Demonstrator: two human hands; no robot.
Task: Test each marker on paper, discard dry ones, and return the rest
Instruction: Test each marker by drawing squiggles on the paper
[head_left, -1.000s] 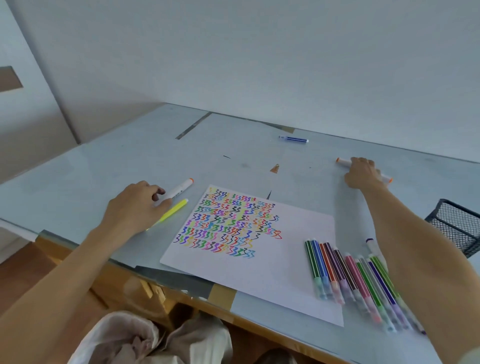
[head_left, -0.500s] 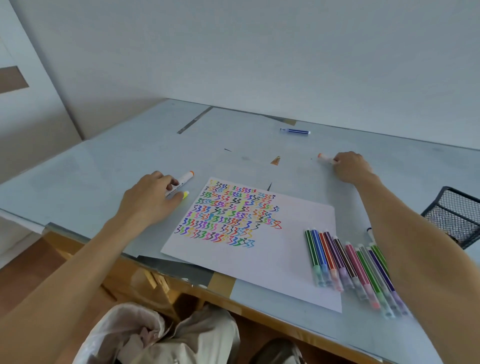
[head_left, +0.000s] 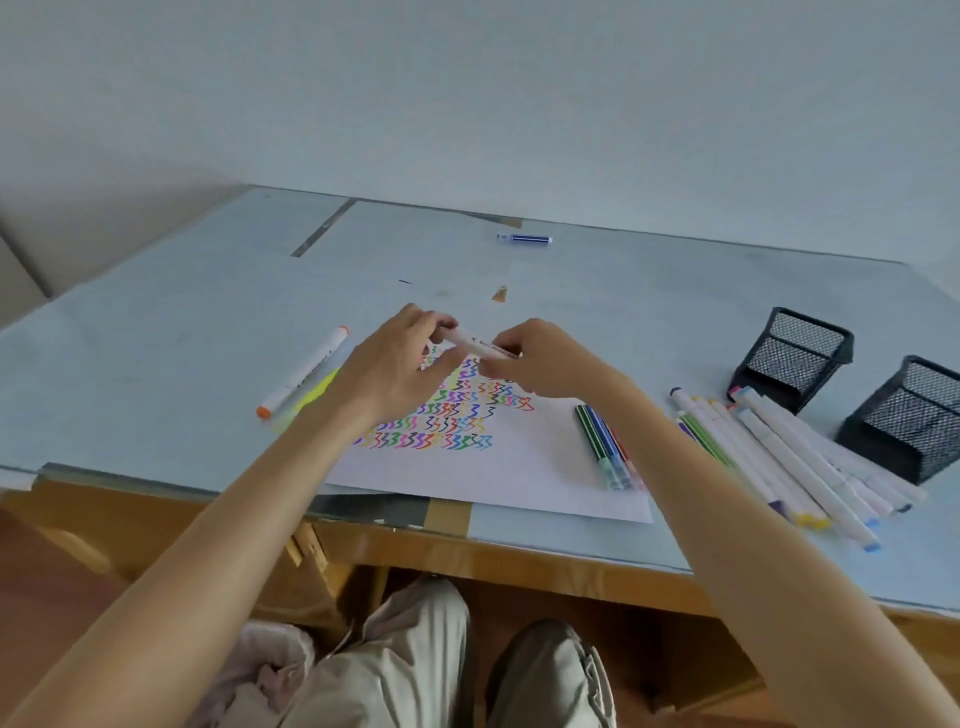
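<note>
Both my hands hold one white marker (head_left: 475, 345) above the top of the test paper (head_left: 519, 467), which is covered with coloured squiggles. My left hand (head_left: 400, 358) grips the marker's left end and my right hand (head_left: 535, 358) pinches its right part. An orange-capped white marker (head_left: 304, 371) and a yellow highlighter (head_left: 311, 397) lie on the table left of the paper. Thin striped markers (head_left: 605, 447) lie on the paper's right side, partly hidden by my right forearm. A row of white markers (head_left: 779, 457) lies further right.
Two black mesh pen holders (head_left: 795, 353) (head_left: 909, 415) stand at the right. A blue marker (head_left: 524, 238) lies far back near the wall. The pale blue table (head_left: 156, 338) ends at a wooden front edge, with my knees and a bag below.
My right hand brought a white marker from the far right to the middle. My left hand let go of the orange-capped marker and came over to grip the same marker. The camera tilted down.
</note>
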